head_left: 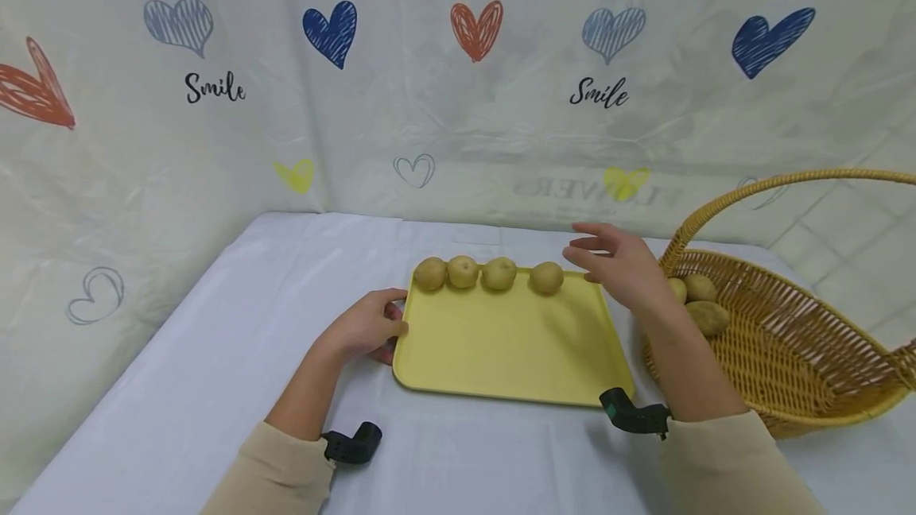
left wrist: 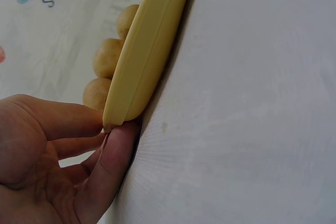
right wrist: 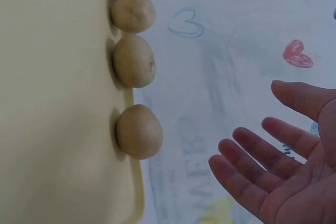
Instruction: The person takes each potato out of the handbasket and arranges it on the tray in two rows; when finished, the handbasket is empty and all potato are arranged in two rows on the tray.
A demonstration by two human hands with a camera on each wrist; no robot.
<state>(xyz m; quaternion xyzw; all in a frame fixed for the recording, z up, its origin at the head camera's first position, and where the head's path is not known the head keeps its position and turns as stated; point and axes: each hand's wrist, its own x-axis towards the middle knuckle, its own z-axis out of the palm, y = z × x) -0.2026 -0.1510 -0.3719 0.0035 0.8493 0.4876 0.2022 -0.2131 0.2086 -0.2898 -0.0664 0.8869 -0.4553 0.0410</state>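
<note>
A yellow tray [head_left: 501, 348] lies on the white cloth with several potatoes [head_left: 498, 273] in a row along its far edge. The rightmost potato [right wrist: 139, 131] sits a little apart from the others. My left hand [head_left: 368, 326] holds the tray's left edge, thumb and fingers on either side of the rim [left wrist: 118, 114] in the left wrist view. Above the tray's far right corner is my right hand [head_left: 619, 265], its fingers spread and nothing in them. The right wrist view shows its palm [right wrist: 299, 192] bare, to the side of the potato row.
To the right of the tray stands a wicker basket [head_left: 787, 340] with a tall arched handle [head_left: 794, 179]. A few potatoes [head_left: 704, 316] lie at its left end, partly behind my right forearm. A backdrop [head_left: 401, 102] printed with hearts hangs behind the table.
</note>
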